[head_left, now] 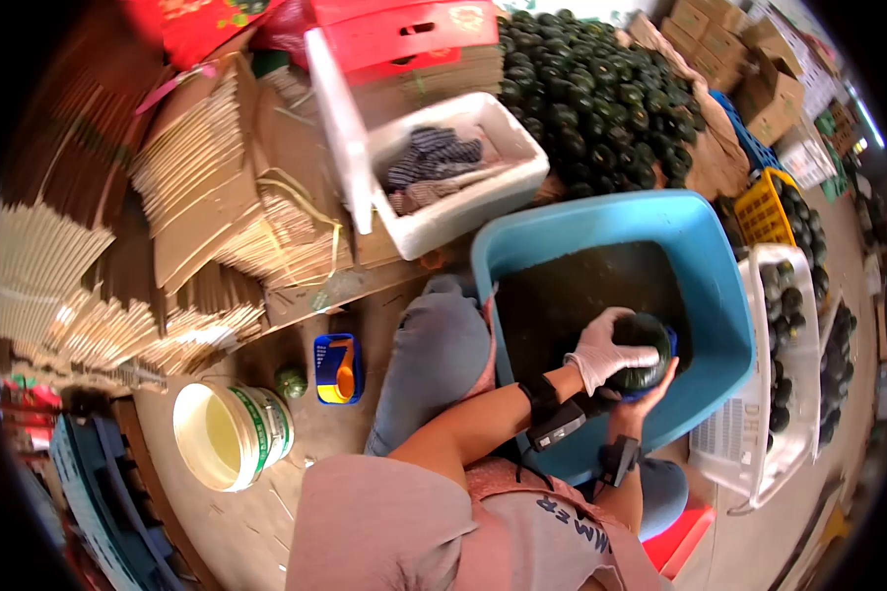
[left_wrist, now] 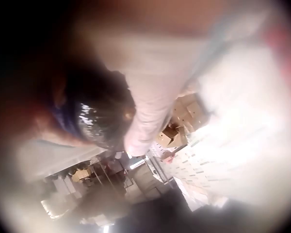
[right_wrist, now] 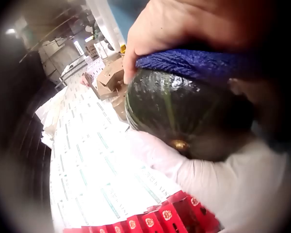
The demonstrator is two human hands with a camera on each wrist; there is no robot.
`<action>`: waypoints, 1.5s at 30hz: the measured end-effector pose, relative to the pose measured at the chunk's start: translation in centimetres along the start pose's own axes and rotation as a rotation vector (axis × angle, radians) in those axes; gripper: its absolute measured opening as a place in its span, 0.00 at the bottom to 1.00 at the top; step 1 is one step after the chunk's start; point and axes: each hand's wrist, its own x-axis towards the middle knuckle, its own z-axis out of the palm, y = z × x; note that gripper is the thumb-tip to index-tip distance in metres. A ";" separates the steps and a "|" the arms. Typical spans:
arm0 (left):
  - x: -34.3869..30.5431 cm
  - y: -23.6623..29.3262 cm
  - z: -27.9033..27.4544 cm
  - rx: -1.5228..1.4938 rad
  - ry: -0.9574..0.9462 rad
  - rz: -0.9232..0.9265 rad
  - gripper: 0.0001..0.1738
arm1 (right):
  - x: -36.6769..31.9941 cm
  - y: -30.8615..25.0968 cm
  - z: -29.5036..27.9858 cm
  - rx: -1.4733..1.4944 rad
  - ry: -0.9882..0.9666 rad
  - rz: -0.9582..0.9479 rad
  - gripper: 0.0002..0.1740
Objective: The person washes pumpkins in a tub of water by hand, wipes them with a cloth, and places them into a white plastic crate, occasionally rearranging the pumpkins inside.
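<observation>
My left hand (head_left: 606, 353), in a pale glove, grips a wet dark green kabocha squash (head_left: 645, 340) over the blue tub (head_left: 601, 212). Its gloved fingers (right_wrist: 160, 155) curve round the squash beside the golden-brown stem end. On the opposite side, my bare right hand (head_left: 650, 392) holds a blue knitted cloth (right_wrist: 184, 64) against the skin. Murky water (head_left: 586, 286) lies in the tub below both hands. The left wrist view is blurred, with the glove (left_wrist: 153, 107) across the shiny squash (left_wrist: 99, 114).
Beyond the tub rises a heap of squashes (head_left: 591, 98). At its right stands a white crate (head_left: 759, 433) of squashes; a yellow basket (head_left: 764, 212) is farther back. A foam box (head_left: 453, 212) holds striped cloth. Left are a bucket (head_left: 251, 433), small blue basket (head_left: 338, 369) and flattened cartons (head_left: 197, 187).
</observation>
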 end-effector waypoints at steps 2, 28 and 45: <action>-0.5 -1.0 2.1 -0.399 0.128 0.016 0.35 | -1.2 1.7 1.5 0.072 0.078 -0.122 0.35; 2.5 -2.6 0.5 0.095 0.056 -0.350 0.39 | 0.2 4.1 -2.0 0.143 0.333 0.388 0.30; 19.1 -8.3 0.9 1.145 -0.577 -0.901 0.57 | 11.3 6.9 -8.1 -0.584 1.120 0.265 0.25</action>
